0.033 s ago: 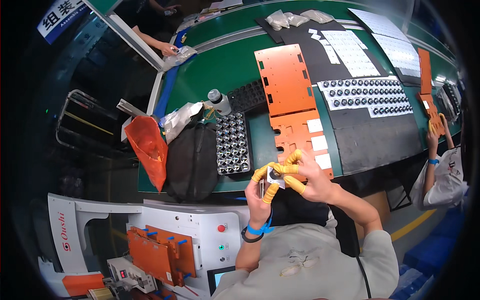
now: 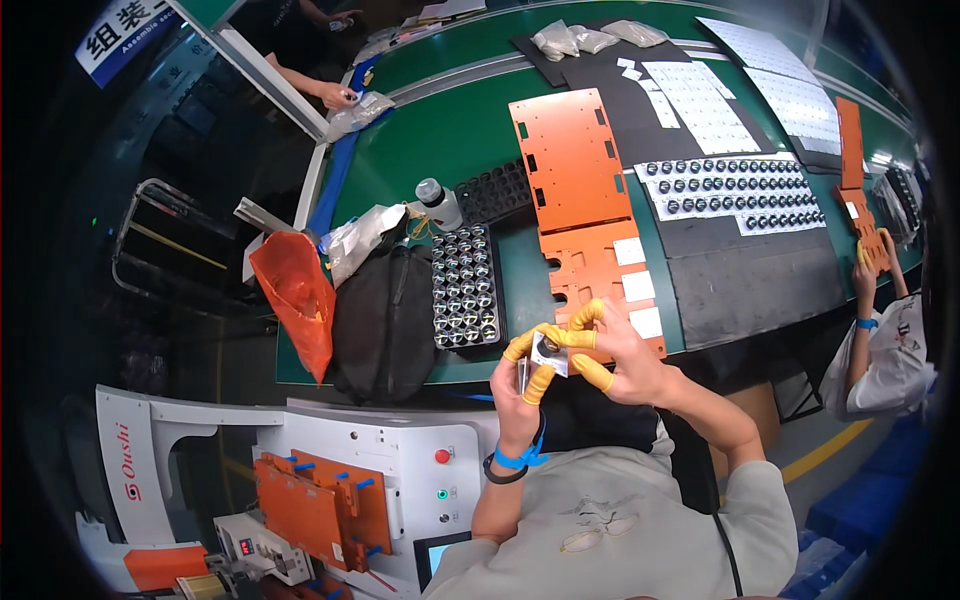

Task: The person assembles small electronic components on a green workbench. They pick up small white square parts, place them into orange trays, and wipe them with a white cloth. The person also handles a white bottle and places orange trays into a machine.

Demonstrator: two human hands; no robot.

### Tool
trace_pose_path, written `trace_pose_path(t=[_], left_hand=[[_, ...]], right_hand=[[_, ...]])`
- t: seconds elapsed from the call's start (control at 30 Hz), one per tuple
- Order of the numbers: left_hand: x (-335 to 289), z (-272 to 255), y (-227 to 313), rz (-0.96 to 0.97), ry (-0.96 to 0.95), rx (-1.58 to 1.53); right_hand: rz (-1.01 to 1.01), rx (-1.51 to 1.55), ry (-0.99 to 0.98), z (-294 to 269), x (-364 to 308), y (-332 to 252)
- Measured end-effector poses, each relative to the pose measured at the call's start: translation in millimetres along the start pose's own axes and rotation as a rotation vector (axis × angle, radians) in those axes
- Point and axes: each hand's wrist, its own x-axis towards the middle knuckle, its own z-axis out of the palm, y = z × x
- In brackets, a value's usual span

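At 6 o'clock from the orange fixture (image 2: 580,205), the left hand (image 2: 516,402) is pinching a black disc (image 2: 547,346) on white backing (image 2: 551,367); the right hand (image 2: 636,366) is curling at 3 o'clock, grip unclear. Likely light, the disc is favouring rim holds.

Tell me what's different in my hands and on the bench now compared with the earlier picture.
Hardly anything. The small white piece in your left hand seems to have shifted very slightly to the left. I see nothing newly taken hold of or let go. Your right hand remains at the piece, and the orange board and black bag stayed as they were.
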Motion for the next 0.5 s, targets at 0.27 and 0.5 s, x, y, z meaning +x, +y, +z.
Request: trace_pose_path(t=[0.27, 0.5], left_hand=[[-13.5, 18.9, -20.5, -0.380, -0.089, -0.566], [-0.9, 25.1, -6.2, -0.113, -0.049, -0.096]], right_hand=[[-0.191, -0.349, 0.255, 9.0, -15.0, 11.8], [-0.100, -0.273, 0.205, 5.2, -20.7, 19.7]])
